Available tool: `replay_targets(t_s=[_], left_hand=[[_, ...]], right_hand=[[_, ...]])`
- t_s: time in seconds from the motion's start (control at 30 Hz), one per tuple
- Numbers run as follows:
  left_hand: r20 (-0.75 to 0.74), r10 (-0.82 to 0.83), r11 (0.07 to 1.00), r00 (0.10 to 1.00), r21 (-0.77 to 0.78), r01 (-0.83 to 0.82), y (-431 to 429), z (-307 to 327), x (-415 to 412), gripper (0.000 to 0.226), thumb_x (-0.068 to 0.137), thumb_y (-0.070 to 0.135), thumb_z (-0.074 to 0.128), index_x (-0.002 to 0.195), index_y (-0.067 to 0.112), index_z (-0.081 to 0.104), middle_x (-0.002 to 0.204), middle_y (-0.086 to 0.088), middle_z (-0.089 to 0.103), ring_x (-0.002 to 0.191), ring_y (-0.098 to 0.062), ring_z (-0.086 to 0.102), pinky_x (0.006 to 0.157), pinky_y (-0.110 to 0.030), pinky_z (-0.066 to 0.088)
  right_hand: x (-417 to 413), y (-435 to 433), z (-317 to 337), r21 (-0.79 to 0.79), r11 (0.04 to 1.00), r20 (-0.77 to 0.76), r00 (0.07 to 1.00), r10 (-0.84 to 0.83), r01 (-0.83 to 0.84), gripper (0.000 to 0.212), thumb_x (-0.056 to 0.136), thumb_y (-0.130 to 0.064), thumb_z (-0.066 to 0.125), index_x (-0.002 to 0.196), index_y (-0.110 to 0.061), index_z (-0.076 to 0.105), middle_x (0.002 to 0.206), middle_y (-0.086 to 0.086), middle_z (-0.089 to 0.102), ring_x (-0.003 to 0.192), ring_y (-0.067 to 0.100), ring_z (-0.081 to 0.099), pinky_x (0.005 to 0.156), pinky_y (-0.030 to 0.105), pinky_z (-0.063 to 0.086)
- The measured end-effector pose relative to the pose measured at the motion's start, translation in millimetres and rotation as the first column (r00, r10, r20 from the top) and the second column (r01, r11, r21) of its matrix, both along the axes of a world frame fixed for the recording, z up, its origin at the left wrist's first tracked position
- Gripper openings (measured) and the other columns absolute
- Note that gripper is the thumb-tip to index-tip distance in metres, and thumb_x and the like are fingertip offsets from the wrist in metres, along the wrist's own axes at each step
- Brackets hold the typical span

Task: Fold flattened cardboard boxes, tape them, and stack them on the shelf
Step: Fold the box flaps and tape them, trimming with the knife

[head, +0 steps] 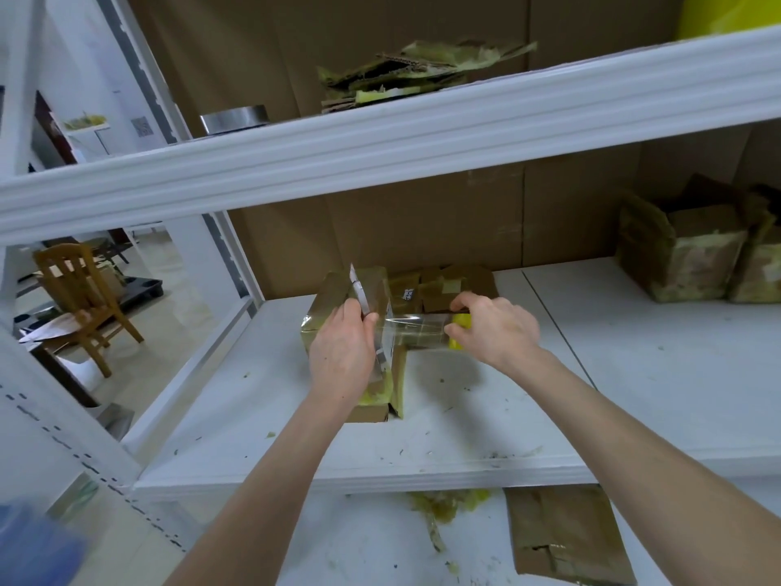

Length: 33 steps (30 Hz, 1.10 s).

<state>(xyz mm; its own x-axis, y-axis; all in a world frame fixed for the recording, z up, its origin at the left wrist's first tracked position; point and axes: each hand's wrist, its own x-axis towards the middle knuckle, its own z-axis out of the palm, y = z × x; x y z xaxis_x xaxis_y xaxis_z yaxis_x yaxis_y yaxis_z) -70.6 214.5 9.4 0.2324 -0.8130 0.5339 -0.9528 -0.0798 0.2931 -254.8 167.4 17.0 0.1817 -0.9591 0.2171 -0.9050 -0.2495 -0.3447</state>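
A small brown cardboard box with old yellowish tape lies on the white shelf board. My left hand rests on the box and grips a thin white blade-like cutter that sticks up from my fingers. My right hand grips a yellow-cored tape roll to the right of the box. A strip of clear tape stretches from the roll to the box under my left hand. More flat cardboard pieces lie behind, against the back panel.
Two worn folded boxes stand at the shelf's right rear. The upper shelf beam crosses overhead, holding torn cardboard and a silver tape roll. Flattened cardboard lies on the lower board. A wooden chair stands left.
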Motion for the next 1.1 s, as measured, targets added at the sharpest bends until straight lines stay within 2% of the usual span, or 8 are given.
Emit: replay_targets(t_s=[0.17,0.27,0.37,0.47,0.57,0.67,0.8,1.1], left_hand=[[-0.038,-0.008,1.000,0.999,0.023,0.009,-2,5,2,0.021,0.101,0.032,0.039,0.093,0.015,0.049,0.083,0.001,0.055,0.076,-0.018,0.058,0.063,-0.031,0.049],[-0.160,-0.036,0.998,0.987,0.042,0.043,3,13,0,0.019,0.101,0.032,0.038,0.093,0.017,0.046,0.083,0.002,0.056,0.074,-0.015,0.058,0.057,-0.019,0.040],[-0.272,-0.111,0.993,0.956,-0.076,0.093,15,29,-3,0.016,0.101,0.030,0.038,0.095,0.017,0.045,0.084,0.005,0.061,0.062,-0.007,0.056,0.045,-0.012,0.039],[-0.131,-0.196,0.979,0.972,-0.089,0.185,31,34,-8,0.019,0.101,0.030,0.038,0.096,0.015,0.049,0.069,0.001,0.058,0.055,-0.015,0.056,0.046,-0.025,0.045],[-0.039,-0.153,0.982,0.987,0.110,0.156,49,18,-18,0.024,0.103,0.024,0.035,0.103,0.009,0.054,0.071,-0.006,0.058,0.063,-0.027,0.057,0.056,-0.040,0.049],[0.009,-0.092,0.960,0.996,0.265,0.087,56,1,-25,0.026,0.099,0.009,0.036,0.120,0.011,0.051,0.079,-0.005,0.054,0.070,-0.026,0.054,0.060,-0.037,0.045],[0.048,-0.110,0.969,0.993,0.230,0.096,61,-4,-30,0.056,0.094,0.001,0.040,0.144,0.026,0.032,0.077,-0.003,0.053,0.068,-0.026,0.052,0.059,-0.034,0.041],[0.056,-0.089,0.967,0.994,0.246,0.073,49,-5,-37,0.058,0.092,-0.005,0.037,0.142,0.026,0.035,0.076,-0.005,0.051,0.070,-0.028,0.049,0.060,-0.033,0.039]], right_hand=[[0,2,0,0.114,0.993,0.099,0.995,0.010,-0.022,0.027,0.094,-0.051,0.048,0.117,-0.047,0.060,0.116,-0.003,0.064,0.108,0.023,0.057,0.074,0.029,0.046],[3,3,-1,0.119,0.993,0.203,0.978,-0.039,0.015,0.026,0.093,-0.056,0.049,0.110,-0.044,0.065,0.115,-0.006,0.066,0.106,0.021,0.059,0.075,0.029,0.048],[5,7,-1,0.085,0.994,0.221,0.972,-0.081,0.064,0.026,0.095,-0.052,0.048,0.109,-0.040,0.067,0.110,-0.005,0.068,0.101,0.021,0.060,0.070,0.027,0.044],[4,11,-1,0.081,0.992,0.230,0.967,-0.109,0.093,0.026,0.095,-0.051,0.050,0.108,-0.038,0.068,0.105,-0.004,0.068,0.096,0.020,0.060,0.067,0.026,0.044],[5,14,-2,0.099,0.989,0.239,0.963,-0.128,0.107,0.025,0.093,-0.053,0.052,0.102,-0.037,0.069,0.097,-0.005,0.067,0.083,0.017,0.055,0.064,0.025,0.043],[7,15,-4,0.106,0.987,0.232,0.962,-0.144,0.122,0.024,0.092,-0.054,0.053,0.097,-0.037,0.069,0.088,-0.005,0.064,0.080,0.018,0.055,0.062,0.025,0.042],[8,16,-3,0.109,0.985,0.207,0.966,-0.156,0.136,0.024,0.093,-0.053,0.053,0.096,-0.037,0.069,0.081,-0.006,0.060,0.078,0.018,0.055,0.061,0.025,0.042],[10,21,3,0.072,0.990,0.155,0.979,-0.128,0.118,0.024,0.095,-0.049,0.051,0.097,-0.036,0.070,0.080,-0.006,0.059,0.076,0.020,0.054,0.062,0.025,0.043]])
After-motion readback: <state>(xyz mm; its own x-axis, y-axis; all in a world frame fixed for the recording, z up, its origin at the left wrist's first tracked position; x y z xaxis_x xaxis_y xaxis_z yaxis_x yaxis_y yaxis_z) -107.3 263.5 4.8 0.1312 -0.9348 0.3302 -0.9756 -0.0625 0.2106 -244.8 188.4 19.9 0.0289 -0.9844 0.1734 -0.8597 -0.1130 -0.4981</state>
